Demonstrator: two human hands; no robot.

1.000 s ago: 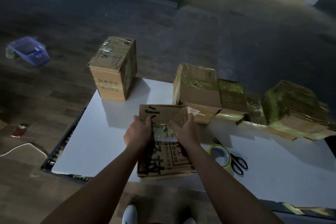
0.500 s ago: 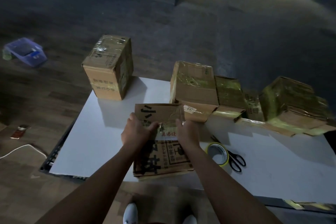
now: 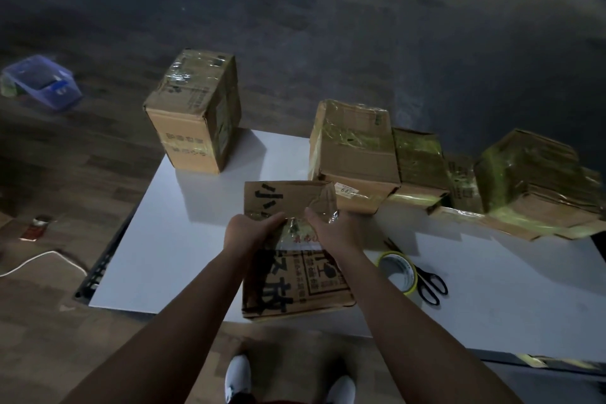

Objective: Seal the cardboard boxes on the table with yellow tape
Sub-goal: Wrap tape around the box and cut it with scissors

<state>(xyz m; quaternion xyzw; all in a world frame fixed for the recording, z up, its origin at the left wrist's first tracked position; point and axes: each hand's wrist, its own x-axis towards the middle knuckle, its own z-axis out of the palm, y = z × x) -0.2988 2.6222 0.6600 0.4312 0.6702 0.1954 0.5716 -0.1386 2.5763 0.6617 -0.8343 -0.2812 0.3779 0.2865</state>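
hands barely shifted since a moment ago, both still on the flat brown cardboard box with black lettering [image 3: 295, 285], lower centre on the white table [image 3: 183, 239]. left hand [image 3: 251, 231] grips the box's left edge, thumb stretched across the top. right hand [image 3: 331, 229] pinches crinkled clear film [image 3: 323, 207] at the far flap. yellow tape roll [image 3: 398, 272] and black scissors [image 3: 429, 282] lie touching, just right of the box. yellow-taped cardboard boxes [image 3: 357, 147] line the table's far edge.

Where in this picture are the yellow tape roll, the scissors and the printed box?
yellow tape roll [image 3: 405, 272]: head view, inner core wall.
scissors [image 3: 423, 276]: head view, black handles near pivot.
printed box [image 3: 295, 293]: head view, printed top face.
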